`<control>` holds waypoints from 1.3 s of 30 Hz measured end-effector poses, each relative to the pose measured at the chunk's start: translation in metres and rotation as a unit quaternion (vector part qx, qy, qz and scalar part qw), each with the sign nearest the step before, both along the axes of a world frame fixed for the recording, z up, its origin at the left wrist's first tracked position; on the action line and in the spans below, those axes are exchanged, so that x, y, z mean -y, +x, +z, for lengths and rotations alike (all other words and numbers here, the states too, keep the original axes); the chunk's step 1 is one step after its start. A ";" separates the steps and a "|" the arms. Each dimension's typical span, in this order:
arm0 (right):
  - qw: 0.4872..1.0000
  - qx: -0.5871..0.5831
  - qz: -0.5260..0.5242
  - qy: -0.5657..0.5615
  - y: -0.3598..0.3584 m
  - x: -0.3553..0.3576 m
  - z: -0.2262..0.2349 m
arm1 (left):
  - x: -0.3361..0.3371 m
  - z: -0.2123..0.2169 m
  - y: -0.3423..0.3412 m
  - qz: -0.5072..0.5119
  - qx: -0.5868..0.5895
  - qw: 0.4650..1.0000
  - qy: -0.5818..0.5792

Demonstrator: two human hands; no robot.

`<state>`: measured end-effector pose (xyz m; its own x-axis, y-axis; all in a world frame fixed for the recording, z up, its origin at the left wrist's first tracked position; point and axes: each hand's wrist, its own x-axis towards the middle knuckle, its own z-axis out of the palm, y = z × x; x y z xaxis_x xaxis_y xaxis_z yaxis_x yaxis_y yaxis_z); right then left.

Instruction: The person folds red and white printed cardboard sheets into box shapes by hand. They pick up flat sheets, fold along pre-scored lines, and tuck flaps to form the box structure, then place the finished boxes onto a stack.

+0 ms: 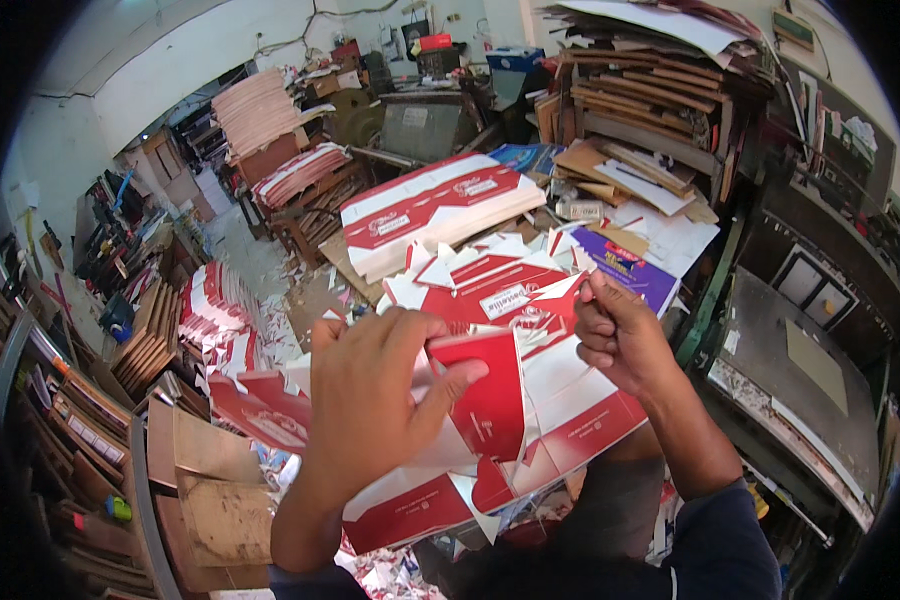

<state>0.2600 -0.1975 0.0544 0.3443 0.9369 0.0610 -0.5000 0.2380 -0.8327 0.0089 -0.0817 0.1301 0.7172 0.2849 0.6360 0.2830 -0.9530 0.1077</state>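
Red-and-white printed carton blanks (590, 400) lie in front of me, die-cut, with flaps standing up. My left hand (375, 385) is closed on a red panel (485, 395) of a carton blank, the thumb on its printed face and the fingers behind. On the right, my right hand (618, 330) is closed in a pinch at the edge of the blanks. A thin white-and-red cardboard scrap (560, 288) runs to its fingertips; its gripped end is hidden. Loose triangular offcuts (435, 272) are heaped just beyond both hands.
Behind the offcuts sits a stack of flat carton blanks (440, 215). A purple printed sheet (630, 268) lies to its right. More stacked blanks (215, 310) stand at left, beside wooden boards (150, 335). A machine with a flat metal bed (790, 365) is at right. Paper scraps (395, 572) cover the floor below.
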 end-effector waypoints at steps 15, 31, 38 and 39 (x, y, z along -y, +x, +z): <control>0.911 0.335 -0.224 -0.087 0.037 0.010 -0.105 | -0.029 -0.002 0.011 -0.012 0.022 1.000 0.001; 0.740 0.637 0.046 0.211 -0.082 -0.119 0.160 | -0.001 0.006 -0.006 -0.051 -0.058 0.995 -0.059; 0.853 0.485 0.185 -0.059 -0.042 -0.101 0.055 | -0.005 0.005 -0.029 -0.033 -0.080 0.996 0.011; 0.838 0.492 0.221 -0.077 -0.045 -0.100 0.042 | -0.007 0.002 -0.030 -0.031 -0.085 0.996 0.012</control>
